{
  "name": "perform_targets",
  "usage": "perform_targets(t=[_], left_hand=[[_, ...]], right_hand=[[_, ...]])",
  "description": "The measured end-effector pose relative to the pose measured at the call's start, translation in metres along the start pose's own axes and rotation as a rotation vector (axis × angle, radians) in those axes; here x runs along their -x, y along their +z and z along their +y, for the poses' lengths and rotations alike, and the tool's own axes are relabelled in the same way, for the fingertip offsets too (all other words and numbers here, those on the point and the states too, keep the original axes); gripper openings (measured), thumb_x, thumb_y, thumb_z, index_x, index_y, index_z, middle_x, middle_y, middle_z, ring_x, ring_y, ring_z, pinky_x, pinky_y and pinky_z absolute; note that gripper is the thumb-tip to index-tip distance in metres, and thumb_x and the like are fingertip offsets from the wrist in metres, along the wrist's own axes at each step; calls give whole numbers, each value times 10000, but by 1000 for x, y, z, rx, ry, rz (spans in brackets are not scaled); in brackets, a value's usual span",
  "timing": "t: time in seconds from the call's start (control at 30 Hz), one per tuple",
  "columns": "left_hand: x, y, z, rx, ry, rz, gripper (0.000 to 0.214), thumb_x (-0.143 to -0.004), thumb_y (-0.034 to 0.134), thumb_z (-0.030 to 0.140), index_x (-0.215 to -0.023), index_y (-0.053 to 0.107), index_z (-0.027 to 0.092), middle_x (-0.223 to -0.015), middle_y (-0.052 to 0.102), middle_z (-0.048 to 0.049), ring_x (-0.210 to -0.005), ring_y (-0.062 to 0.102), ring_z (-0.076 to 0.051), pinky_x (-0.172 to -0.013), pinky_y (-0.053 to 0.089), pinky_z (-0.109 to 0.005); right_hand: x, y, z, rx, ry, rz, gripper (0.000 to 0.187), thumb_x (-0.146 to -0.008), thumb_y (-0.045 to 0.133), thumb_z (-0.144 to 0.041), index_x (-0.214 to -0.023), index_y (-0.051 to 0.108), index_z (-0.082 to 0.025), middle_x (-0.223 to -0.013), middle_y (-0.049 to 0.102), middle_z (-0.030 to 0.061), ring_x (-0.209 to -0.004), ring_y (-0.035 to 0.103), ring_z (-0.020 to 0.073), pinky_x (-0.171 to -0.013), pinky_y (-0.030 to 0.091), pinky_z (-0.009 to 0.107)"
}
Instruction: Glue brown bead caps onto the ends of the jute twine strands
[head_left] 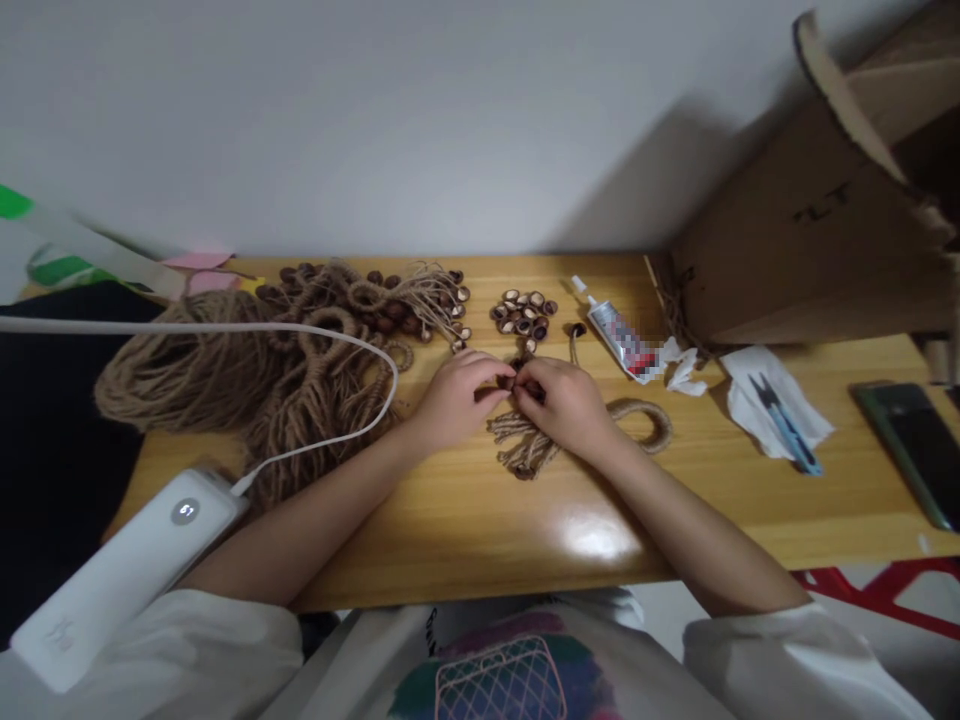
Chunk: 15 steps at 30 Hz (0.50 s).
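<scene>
Over the middle of the table, my left hand and my right hand meet, fingertips pinched together on a small brown nutshell. Fingers cover most of that shell. Under and beside my right hand lies a jute rope piece, with a frayed tassel to the left and a wrapped ring to the right. Just beyond my hands is a cluster of half nutshells, some showing pale insides. A single shell with a cord sits to their right.
Coiled jute rope and knotted cords with nuts fill the left. A white power bank trails a cable. To the right are a glue tube, blue thread snips on tissue, a phone and a cardboard box.
</scene>
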<state>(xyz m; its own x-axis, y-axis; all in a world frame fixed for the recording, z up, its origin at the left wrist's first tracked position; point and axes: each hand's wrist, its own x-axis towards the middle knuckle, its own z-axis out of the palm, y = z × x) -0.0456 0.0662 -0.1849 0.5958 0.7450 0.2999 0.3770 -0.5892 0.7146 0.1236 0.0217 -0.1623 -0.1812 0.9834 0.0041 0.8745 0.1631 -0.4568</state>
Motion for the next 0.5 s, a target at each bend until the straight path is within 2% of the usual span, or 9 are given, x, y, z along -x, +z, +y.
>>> perform_targets(t=[0.5], left_hand=[[0, 0, 0, 7, 21, 23, 211, -728, 700, 37, -905, 679, 152, -916, 720, -49, -883, 636, -188, -832, 508, -347]], right_hand=[[0, 4, 4, -40, -28, 27, 67, -800, 546, -173, -807, 612, -162, -800, 651, 53, -756, 590, 187, -671, 387, 255]])
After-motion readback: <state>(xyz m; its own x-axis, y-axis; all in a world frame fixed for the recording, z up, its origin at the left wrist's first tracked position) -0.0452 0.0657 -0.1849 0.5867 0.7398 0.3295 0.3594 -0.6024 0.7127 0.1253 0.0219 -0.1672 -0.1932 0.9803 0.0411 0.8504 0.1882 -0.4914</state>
